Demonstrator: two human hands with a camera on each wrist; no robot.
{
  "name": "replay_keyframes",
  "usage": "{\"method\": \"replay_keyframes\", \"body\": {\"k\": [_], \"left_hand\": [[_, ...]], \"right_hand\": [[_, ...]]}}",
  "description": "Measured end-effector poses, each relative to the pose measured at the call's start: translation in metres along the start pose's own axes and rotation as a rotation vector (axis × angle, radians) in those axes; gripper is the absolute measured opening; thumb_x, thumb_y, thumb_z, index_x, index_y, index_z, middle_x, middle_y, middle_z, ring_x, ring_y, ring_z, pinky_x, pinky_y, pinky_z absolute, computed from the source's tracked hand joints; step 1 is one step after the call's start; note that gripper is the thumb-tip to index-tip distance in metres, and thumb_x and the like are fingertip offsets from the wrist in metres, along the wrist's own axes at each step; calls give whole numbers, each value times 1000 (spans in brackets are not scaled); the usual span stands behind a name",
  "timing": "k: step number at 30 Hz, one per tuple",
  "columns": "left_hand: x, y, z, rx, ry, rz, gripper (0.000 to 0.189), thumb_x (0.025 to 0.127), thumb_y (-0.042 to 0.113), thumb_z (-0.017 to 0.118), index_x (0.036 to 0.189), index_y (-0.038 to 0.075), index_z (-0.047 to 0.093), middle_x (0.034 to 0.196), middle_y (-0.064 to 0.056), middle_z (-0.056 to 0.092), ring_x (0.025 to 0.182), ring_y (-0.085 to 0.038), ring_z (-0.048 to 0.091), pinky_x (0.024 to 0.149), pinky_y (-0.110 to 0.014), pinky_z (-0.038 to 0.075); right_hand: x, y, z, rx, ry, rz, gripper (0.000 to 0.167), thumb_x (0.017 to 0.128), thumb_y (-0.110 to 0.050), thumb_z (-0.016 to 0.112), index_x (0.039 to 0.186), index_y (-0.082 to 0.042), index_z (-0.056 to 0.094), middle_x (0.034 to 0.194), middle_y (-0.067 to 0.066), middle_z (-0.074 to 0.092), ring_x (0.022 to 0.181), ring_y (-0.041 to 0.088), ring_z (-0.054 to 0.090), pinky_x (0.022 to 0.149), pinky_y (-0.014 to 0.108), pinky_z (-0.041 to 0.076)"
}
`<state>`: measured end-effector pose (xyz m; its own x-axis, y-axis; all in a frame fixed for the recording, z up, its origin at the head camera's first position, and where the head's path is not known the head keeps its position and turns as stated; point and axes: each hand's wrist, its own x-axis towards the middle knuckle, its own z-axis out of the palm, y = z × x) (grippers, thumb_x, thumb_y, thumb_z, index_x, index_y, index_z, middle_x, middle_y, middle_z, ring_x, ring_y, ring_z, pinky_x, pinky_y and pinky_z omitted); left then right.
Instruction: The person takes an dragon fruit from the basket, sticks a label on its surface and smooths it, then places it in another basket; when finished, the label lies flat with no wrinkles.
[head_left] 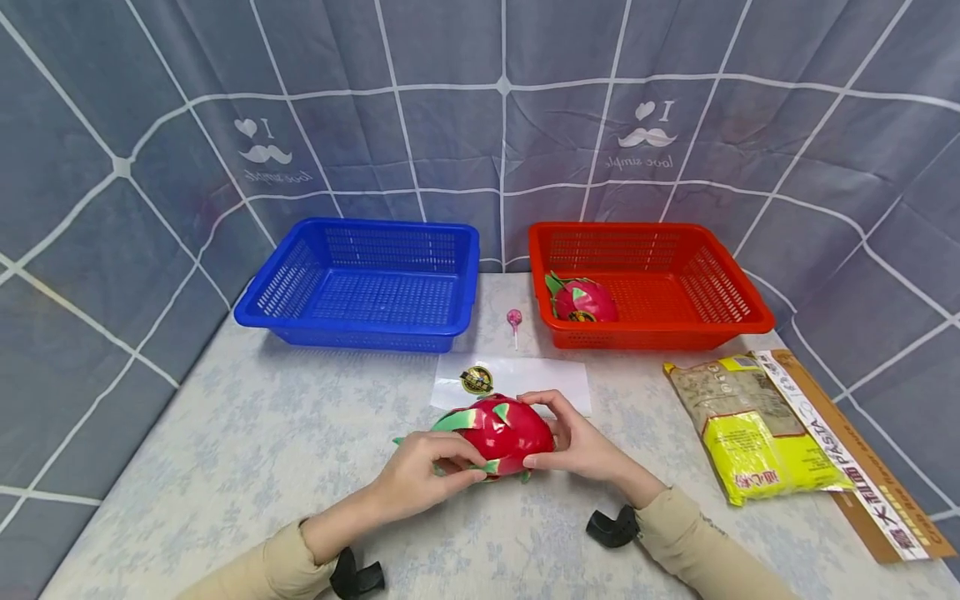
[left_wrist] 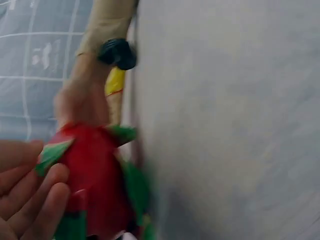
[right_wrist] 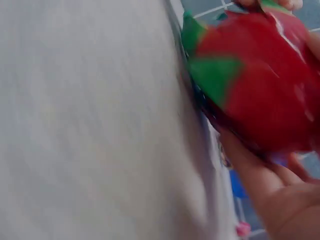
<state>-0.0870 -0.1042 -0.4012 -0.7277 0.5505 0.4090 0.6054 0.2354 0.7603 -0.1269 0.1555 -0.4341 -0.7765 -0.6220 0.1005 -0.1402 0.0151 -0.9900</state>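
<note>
A red dragon fruit (head_left: 501, 435) with green scales lies on the table in the head view, between both hands. My right hand (head_left: 573, 440) holds its right end, thumb at the front and fingers behind. At the front left, my left hand (head_left: 423, 475) pinches a green-tipped scale (left_wrist: 54, 154) of the fruit between thumb and finger. The right wrist view shows the fruit (right_wrist: 260, 75) large, with the right thumb along its underside. Behind the fruit lies a white sheet (head_left: 547, 383) bearing a round black-and-gold sticker (head_left: 476, 380).
At the back stand a blue basket (head_left: 360, 340) and a red basket (head_left: 652, 339); the red one holds another dragon fruit (head_left: 585, 298) with a similar sticker. A pink lollipop (head_left: 514, 318) lies between them. To the right are a yellow pasta bag (head_left: 750, 433) and a brown-and-white packet (head_left: 862, 467).
</note>
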Motion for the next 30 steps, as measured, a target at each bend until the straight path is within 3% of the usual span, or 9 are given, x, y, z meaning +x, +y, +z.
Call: {"method": "replay_keyframes", "body": {"k": [1, 3, 7, 11, 14, 19, 22, 26, 30], "left_hand": [[0, -1, -4, 36, -12, 35, 5, 80, 8, 73, 86, 9, 72, 79, 2, 69, 68, -3, 62, 59, -18, 52], [2, -3, -13, 81, -32, 48, 4, 82, 13, 73, 86, 13, 73, 78, 8, 68, 67, 1, 59, 59, -17, 50], [12, -2, -36, 46, -5, -54, 4, 84, 14, 71, 87, 12, 73, 77, 7, 68, 67, -3, 60, 59, -22, 51], [26, -14, -53, -38, 42, -181, 10, 85, 10, 68, 92, 4, 72, 81, -2, 70, 72, -12, 63, 62, -27, 53], [36, -32, -59, -106, 28, -258, 18, 87, 10, 66, 99, -4, 69, 90, -11, 70, 80, -21, 65, 69, -33, 54], [43, -65, -60, -298, -11, -409, 34, 91, 12, 61, 114, -12, 58, 109, -23, 63, 97, -31, 63, 81, -43, 52], [43, -81, -59, -372, -17, -461, 37, 92, 12, 59, 119, -13, 54, 115, -26, 59, 104, -35, 60, 86, -43, 50], [40, -96, -56, -382, -42, -496, 38, 93, 11, 58, 121, -14, 52, 118, -28, 57, 108, -40, 56, 88, -40, 49], [38, -101, -55, -350, -63, -536, 40, 93, 16, 59, 122, -12, 52, 120, -26, 57, 110, -37, 55, 91, -38, 47]], "right_hand": [[0, -2, -2, -30, -23, 32, 67, 79, -5, 74, 133, -10, 35, 139, 12, 34, 115, 36, 51, 85, 37, 51], [0, -9, -8, -88, -81, 107, 67, 79, -10, 75, 134, -14, 36, 139, 10, 35, 114, 34, 53, 86, 36, 50], [7, -28, -31, -200, -184, 166, 61, 85, -17, 70, 137, -7, 39, 139, 16, 39, 113, 31, 55, 91, 39, 47], [26, -38, -51, -370, -143, 140, 46, 91, -24, 62, 130, -1, 50, 130, 16, 52, 113, 29, 54, 93, 40, 45], [50, -35, -55, -430, -77, 140, 41, 92, -26, 61, 124, -1, 57, 120, 10, 60, 106, 26, 57, 89, 37, 48], [90, -16, -48, -388, -40, 206, 38, 89, -25, 65, 117, 0, 61, 105, 9, 65, 91, 25, 64, 78, 35, 53], [106, -5, -47, -379, -16, 237, 32, 88, -21, 66, 111, 1, 62, 98, 9, 66, 86, 23, 64, 73, 33, 54], [117, 4, -47, -374, 18, 244, 27, 86, -16, 68, 106, 1, 63, 95, 8, 65, 82, 21, 63, 70, 32, 54], [123, 6, -47, -349, 15, 247, 25, 85, -13, 68, 105, 2, 63, 93, 9, 66, 81, 22, 63, 69, 33, 54]]}}
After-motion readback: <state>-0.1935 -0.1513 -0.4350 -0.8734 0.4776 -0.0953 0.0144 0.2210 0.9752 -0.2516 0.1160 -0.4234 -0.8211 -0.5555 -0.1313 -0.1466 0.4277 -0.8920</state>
